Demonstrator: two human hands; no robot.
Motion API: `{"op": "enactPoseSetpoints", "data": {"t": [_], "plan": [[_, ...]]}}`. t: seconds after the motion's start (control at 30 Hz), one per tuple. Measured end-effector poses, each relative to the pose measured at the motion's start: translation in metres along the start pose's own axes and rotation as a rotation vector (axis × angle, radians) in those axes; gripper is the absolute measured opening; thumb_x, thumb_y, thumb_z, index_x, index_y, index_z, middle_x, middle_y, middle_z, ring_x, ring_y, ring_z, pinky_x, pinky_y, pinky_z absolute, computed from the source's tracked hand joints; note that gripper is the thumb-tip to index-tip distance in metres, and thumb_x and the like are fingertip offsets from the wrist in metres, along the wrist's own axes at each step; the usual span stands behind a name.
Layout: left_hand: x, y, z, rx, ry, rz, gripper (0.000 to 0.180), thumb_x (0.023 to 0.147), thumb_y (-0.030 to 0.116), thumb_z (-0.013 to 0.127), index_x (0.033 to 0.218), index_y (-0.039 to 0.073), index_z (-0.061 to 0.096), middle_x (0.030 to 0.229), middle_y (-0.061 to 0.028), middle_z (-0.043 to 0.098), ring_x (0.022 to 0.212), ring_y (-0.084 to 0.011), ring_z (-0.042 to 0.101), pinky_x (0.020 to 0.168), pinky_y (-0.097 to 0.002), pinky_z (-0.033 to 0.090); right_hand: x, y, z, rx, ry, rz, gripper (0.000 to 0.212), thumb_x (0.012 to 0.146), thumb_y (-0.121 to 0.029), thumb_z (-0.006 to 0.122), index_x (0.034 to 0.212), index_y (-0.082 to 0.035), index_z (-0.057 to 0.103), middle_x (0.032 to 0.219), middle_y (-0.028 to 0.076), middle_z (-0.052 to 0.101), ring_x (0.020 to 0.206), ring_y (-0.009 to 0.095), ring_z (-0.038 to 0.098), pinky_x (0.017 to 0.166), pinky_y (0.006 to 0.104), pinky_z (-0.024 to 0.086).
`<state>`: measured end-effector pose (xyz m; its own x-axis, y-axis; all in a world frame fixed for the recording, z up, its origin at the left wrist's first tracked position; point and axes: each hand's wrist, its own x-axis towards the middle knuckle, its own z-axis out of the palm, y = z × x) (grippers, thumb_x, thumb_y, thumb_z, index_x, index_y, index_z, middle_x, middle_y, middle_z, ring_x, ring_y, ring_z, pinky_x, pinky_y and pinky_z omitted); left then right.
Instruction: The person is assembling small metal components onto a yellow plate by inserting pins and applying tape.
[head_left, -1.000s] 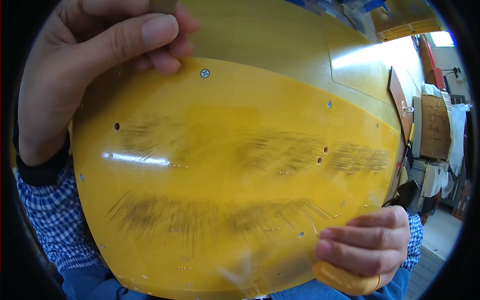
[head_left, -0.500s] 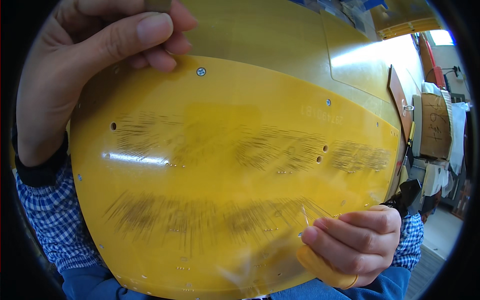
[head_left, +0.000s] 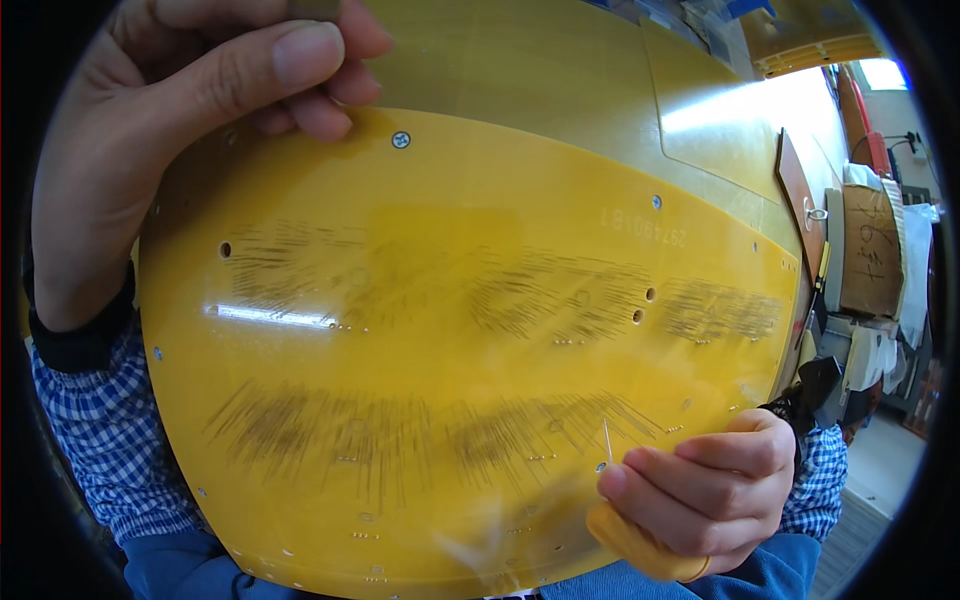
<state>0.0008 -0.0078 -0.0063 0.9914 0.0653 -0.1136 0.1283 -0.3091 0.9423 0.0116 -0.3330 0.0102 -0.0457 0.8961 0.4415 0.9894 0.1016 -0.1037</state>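
Since a second ago the right hand has slid leftward along the lower edge of the board, and its thin needle-like tip now stands on the surface instead of lying clear of it; the left hand and the board have hardly shifted. The board, a large yellow panel with dark streaked rows of traces and small holes, is held up close between the two hands and fills most of the view. The left hand grips its upper left corner, thumb on the front face. The right hand is closed around a yellow-handled tool at the lower right edge, the handle poking out below the fingers. A small screw sits just right of the left thumb.
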Motion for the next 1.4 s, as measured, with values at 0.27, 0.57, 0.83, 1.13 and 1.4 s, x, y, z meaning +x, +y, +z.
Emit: {"op": "enactPoseSetpoints", "data": {"t": [0.27,0.57,0.83,1.13,1.4], "plan": [[0.001,-0.002,0.001,-0.004,-0.006,0.031,0.014,0.092,0.013,0.060,0.096,0.001,0.063,0.087,-0.0065,0.064,0.077,-0.0090,0.063,0.074,-0.0203,0.051,0.007,-0.004,-0.009,0.048,-0.029,0.196,0.009,0.073,-0.010,0.063,0.076,-0.018,0.067,0.083,-0.007,0.068,0.068,0.006,0.061,0.064,0.0216,0.039],[0.001,0.002,0.002,0.010,-0.010,-0.016,0.015,0.092,0.014,0.060,0.097,0.001,0.063,0.088,-0.0061,0.064,0.078,-0.0084,0.063,0.075,-0.0204,0.051,0.006,-0.008,0.005,-0.222,0.073,0.104,0.008,0.075,-0.017,0.064,0.077,-0.024,0.067,0.084,-0.012,0.069,0.066,0.002,0.055,0.065,0.0206,0.032],[-0.001,0.003,0.001,0.030,0.007,-0.058,0.016,0.093,0.015,0.059,0.098,0.001,0.062,0.088,-0.0065,0.065,0.079,-0.0085,0.063,0.076,-0.0209,0.051,0.005,-0.009,0.005,-0.246,0.042,0.127,0.006,0.078,-0.019,0.064,0.077,-0.024,0.067,0.088,-0.012,0.069,0.069,0.001,0.054,0.067,0.0216,0.031],[-0.003,-0.005,0.008,-0.067,0.021,0.004,0.013,0.093,0.012,0.058,0.097,0.001,0.062,0.090,-0.0093,0.067,0.079,-0.0098,0.065,0.075,-0.0221,0.053,0.008,-0.009,0.007,-0.009,0.225,0.314,0.007,0.077,-0.019,0.068,0.072,-0.022,0.064,0.085,-0.011,0.070,0.065,0.001,0.055,0.064,0.0243,0.029],[-0.001,0.002,0.004,-0.091,0.014,0.044,0.012,0.092,0.011,0.059,0.097,0.001,0.062,0.090,-0.0096,0.067,0.079,-0.0104,0.065,0.075,-0.0223,0.054,0.011,-0.008,-0.008,-0.046,-0.015,0.215,0.007,0.078,-0.018,0.067,0.075,-0.023,0.063,0.086,-0.011,0.071,0.066,0.001,0.055,0.068,0.0239,0.030]]}}
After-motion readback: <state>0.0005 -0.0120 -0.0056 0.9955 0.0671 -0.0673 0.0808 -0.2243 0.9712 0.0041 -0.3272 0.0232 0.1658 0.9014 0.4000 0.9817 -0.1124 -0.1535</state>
